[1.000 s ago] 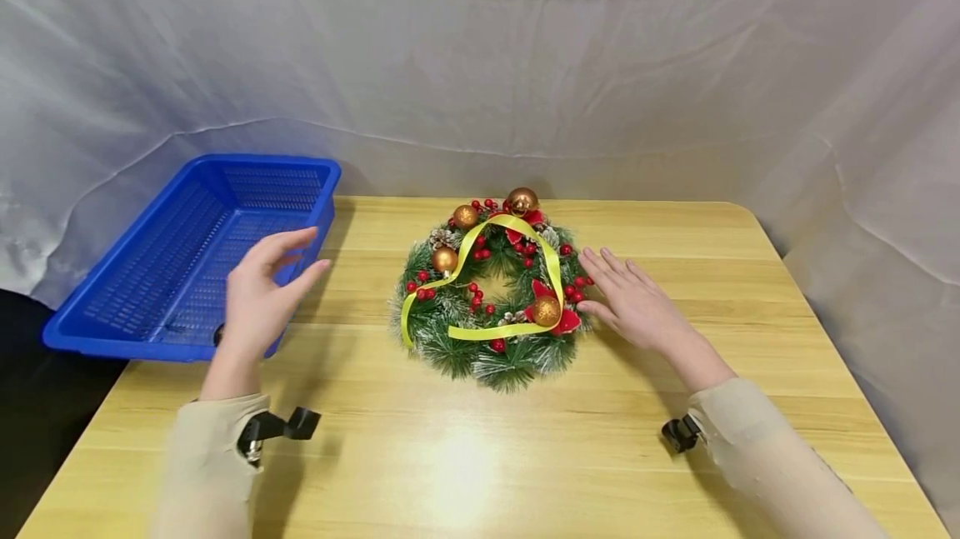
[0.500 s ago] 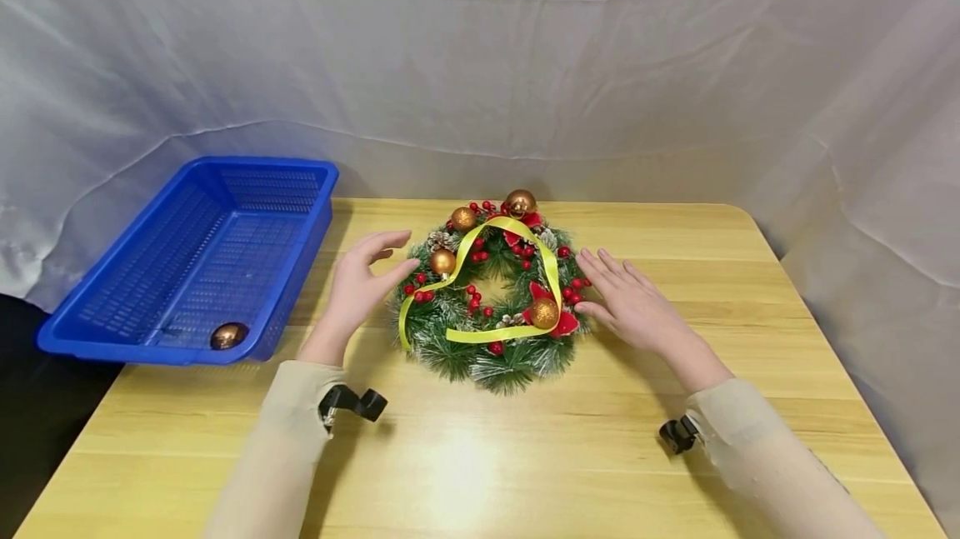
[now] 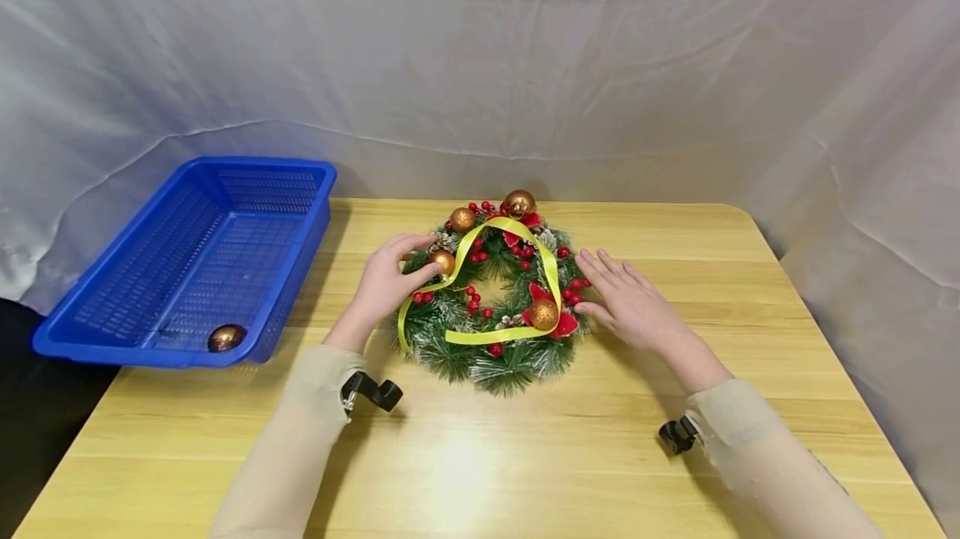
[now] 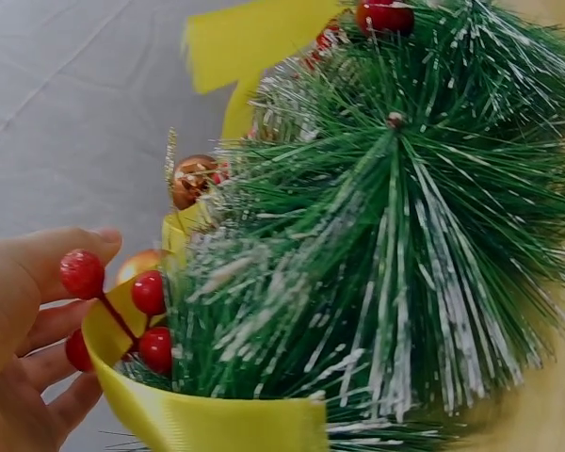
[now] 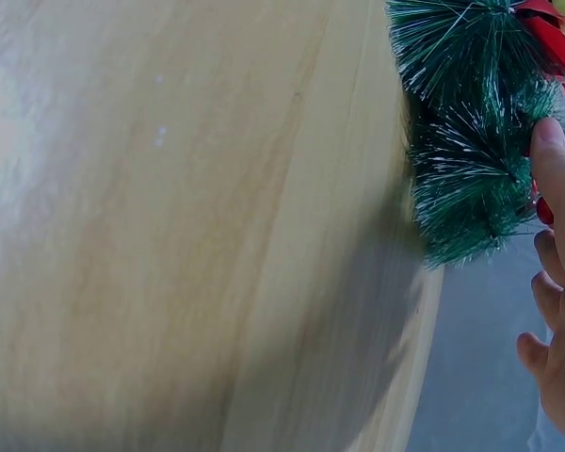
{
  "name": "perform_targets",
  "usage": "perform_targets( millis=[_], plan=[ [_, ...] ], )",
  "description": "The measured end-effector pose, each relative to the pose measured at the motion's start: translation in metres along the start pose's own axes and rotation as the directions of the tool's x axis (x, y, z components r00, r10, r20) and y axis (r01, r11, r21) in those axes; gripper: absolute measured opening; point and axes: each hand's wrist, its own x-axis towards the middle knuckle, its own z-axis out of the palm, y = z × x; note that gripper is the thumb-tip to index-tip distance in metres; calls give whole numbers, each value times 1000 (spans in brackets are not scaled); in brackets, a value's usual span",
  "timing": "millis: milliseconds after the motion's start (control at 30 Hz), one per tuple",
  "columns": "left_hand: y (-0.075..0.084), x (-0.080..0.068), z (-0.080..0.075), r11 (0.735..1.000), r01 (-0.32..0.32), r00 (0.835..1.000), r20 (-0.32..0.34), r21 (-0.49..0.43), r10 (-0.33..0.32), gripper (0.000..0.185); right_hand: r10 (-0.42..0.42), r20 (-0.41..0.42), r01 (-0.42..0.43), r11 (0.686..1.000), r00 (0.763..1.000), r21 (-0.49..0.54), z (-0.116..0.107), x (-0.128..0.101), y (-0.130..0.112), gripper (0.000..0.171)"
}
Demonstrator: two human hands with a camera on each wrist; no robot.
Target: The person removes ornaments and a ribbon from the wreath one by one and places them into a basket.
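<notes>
The head camera looks forward and down over the whole table (image 3: 480,456). Both wrist cameras sit very near the wreath (image 3: 491,297), sharing its needles (image 4: 405,235) (image 5: 471,188) from left and right.

A wreath (image 3: 491,297) is laid at the middle of the wooden bench (image 3: 480,456); a blue basket (image 3: 187,260) is set on its left edge.

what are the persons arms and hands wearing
Both arms wear long, close-fitting beige sleeves that end at the wrists. The left hand and right hand are bare, with no gloves. A small black camera mount is clipped at each wrist.
</notes>
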Motion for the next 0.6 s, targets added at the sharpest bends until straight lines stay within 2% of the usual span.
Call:
perform_targets(
  millis=[333, 467, 600],
  plan=[
    [0, 0, 5, 999, 11, 999, 45, 47, -13, 52, 9, -5, -9, 1000, 1000, 1, 1, 0, 1, 73],
    [0, 0, 7, 998, -5, 998, 64, 70, 1, 48, 8, -8, -8, 1000, 1000, -3, 1, 0, 1, 73],
    [-2, 1, 8, 998, -2, 998, 55, 70, -2, 42, 9, -7, -9, 1000, 1000, -1, 1, 0, 1, 74]
  ],
)
